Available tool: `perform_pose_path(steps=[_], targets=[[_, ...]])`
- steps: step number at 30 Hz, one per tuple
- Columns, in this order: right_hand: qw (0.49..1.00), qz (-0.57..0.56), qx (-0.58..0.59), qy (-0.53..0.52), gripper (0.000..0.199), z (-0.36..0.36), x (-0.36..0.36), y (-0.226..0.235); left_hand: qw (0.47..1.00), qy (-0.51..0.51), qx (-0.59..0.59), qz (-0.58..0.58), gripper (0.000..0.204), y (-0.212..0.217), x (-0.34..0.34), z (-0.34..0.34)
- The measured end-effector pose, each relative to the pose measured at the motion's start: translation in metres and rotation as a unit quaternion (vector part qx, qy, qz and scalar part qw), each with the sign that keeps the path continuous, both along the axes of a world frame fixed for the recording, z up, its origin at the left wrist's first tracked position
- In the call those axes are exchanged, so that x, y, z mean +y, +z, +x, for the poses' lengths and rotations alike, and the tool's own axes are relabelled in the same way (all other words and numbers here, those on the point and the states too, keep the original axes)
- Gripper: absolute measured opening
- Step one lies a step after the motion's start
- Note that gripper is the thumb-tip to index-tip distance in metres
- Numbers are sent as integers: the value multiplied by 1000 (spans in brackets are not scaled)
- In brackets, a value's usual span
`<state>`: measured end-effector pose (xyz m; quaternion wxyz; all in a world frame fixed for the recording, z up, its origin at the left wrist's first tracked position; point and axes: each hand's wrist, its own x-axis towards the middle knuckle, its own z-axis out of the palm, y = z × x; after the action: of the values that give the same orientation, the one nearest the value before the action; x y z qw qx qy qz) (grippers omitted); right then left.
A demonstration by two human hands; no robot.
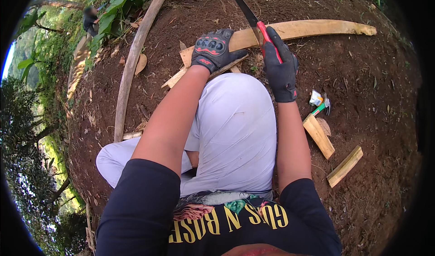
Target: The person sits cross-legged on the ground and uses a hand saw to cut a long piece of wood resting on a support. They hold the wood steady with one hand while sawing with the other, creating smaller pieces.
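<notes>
Left hand: gloved, gripping the curved plank at twelve o'clock.
Right hand: closed around a red-handled saw, blade pointing eleven o'clock beyond plank's edge.
Room: soil spreading toward three o'clock.

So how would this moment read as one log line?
left hand: gloved, on curved plank | right hand: gloved, holding red-handled blade | nearby: green-handled tool, two short wood pieces
</notes>
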<state>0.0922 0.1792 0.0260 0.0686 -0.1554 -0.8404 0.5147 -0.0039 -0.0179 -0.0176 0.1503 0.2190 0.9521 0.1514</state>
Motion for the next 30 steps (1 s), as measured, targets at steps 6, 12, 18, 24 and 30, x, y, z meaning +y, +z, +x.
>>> perform_pose_path(steps=[6,12,18,24,30], targets=[[996,47,58,-43,44,125,11,-15,1000,4,10,-3,88,1,-2,0],[995,80,-52,-30,47,215,17,8,1000,5,4,6,87,10,-7,2],[997,69,29,-36,48,135,12,-13,1000,4,4,16,83,5,-3,3],[997,18,79,-5,44,5,1,-41,999,6,25,29,84,4,-5,4],[977,125,172,21,43,35,4,-51,1000,2,-9,2,84,11,-4,1]])
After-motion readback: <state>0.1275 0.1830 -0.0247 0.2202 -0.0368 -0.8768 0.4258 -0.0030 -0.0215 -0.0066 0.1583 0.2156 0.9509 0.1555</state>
